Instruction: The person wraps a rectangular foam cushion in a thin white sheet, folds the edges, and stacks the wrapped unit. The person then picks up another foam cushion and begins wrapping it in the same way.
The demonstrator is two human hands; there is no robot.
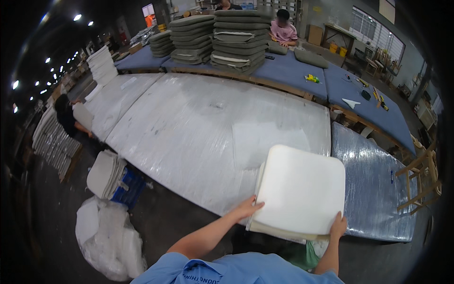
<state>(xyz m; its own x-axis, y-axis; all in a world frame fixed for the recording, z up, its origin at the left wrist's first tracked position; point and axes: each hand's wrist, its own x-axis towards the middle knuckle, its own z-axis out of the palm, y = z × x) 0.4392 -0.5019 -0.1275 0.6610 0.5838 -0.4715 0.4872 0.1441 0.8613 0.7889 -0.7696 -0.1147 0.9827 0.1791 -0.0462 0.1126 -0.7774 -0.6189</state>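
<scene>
A white foam seat pad [302, 187] with rounded corners lies in front of me, over a stack of similar pads [283, 233] whose pale edges show below it. My left hand [249, 207] grips its left edge, with the thumb on top. At the lower right corner my right hand [338, 225] holds the pad's edge, its fingers partly hidden. A flat whitish sheet or pad [246, 142] rests on the plastic-covered table [179, 128] just beyond.
Tall stacks of grey-green cushions [239, 42] stand on the blue tables [283, 66] opposite, where a person in pink [285, 33] sits. At left, another person [71, 116] handles a sheet. A blue crate [127, 187], plastic bag [111, 241] and wooden chair frame [421, 182] stand nearby.
</scene>
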